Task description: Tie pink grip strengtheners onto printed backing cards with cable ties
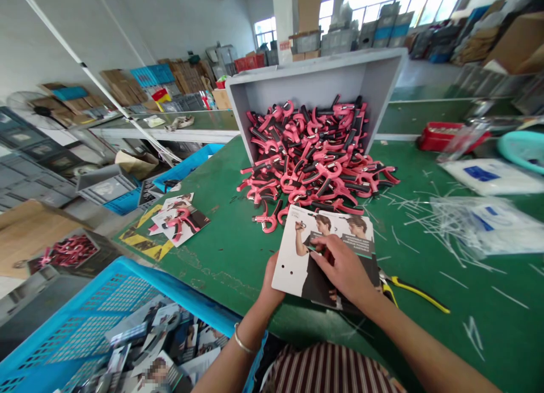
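Note:
My left hand (272,282) grips the left edge of a printed card (293,251), its fingers hidden behind it. My right hand (342,265) lies over the front of the card, thumb and fingers pinched together near its middle; what they hold, if anything, is too small to make out. Another printed card (366,237) shows behind and to the right. Just beyond the cards, a heap of pink and black hand grips (314,161) spills out of a grey bin (306,78) tipped on its side.
Yellow-handled pliers (419,294) and scattered white ties (450,234) lie on the green table (229,251) at right, near plastic bags (488,223). Carded grips (182,220) lie at left. A blue basket (123,280) of packaged items stands at lower left.

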`<state>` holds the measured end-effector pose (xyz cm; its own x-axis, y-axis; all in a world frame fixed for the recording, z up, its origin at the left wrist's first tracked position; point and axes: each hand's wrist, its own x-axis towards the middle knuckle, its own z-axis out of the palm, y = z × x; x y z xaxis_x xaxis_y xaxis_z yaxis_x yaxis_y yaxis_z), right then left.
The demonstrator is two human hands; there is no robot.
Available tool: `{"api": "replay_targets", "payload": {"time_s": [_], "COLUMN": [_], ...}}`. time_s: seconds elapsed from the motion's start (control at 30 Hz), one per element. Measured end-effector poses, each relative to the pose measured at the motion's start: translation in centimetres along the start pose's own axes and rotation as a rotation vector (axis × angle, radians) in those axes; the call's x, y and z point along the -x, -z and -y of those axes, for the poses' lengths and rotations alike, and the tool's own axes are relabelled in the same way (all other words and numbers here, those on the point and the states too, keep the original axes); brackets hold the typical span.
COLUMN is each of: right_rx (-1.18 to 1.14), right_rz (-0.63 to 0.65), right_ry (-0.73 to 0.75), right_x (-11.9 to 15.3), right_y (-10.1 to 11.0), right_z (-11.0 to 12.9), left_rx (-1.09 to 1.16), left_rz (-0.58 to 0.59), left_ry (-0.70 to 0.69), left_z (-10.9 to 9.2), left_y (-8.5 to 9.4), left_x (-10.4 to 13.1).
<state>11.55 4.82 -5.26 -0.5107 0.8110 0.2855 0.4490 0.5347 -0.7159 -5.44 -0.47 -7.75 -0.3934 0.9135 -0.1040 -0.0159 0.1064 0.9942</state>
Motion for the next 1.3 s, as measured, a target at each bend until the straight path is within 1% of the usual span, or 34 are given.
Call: {"api": "replay_targets", "payload": {"time_s": [0.27, 0.4, 0.57, 0.73, 0.93, 1.2, 1.3], "right_rx": [-0.066, -0.098, -0.141, -0.159, -0.158, -0.201, -0.236], "right_rz": [0.034, 0.051, 0.047, 0.065, 0.122, 0.105, 0.115], "right_ry": [0.003, 0.004, -0.031, -0.015, 0.034, 0.011, 0.018], "right_x": [0.0, 0.0, 0.1, 0.2, 0.2, 0.3, 0.4], "right_y": [0.5, 0.5, 0.6, 0.7, 0.7, 0.8, 0.8], "right_z": [-0.1, -0.2, -0.3, -0.2, 0.0, 0.1, 0.1], "left_rx": [0.047, 0.059, 0.084, 0.127, 0.104, 0.112, 0.122], "left_rz": [0.064, 0.103, 0.150, 0.144, 0.131, 0.113, 0.074], "left_ry": [0.030, 0.049, 0.072, 0.077, 0.052, 0.027, 0.021], "left_z": [0.5, 0.3, 0.1, 0.3, 0.4, -0.1, -0.4], "left_y": [0.8, 1.2, 1.4, 1.4, 1.5, 1.4, 1.2], "left_x": [0.4, 0.3, 0.5, 1.1, 0.9, 2.0, 2.0]}}
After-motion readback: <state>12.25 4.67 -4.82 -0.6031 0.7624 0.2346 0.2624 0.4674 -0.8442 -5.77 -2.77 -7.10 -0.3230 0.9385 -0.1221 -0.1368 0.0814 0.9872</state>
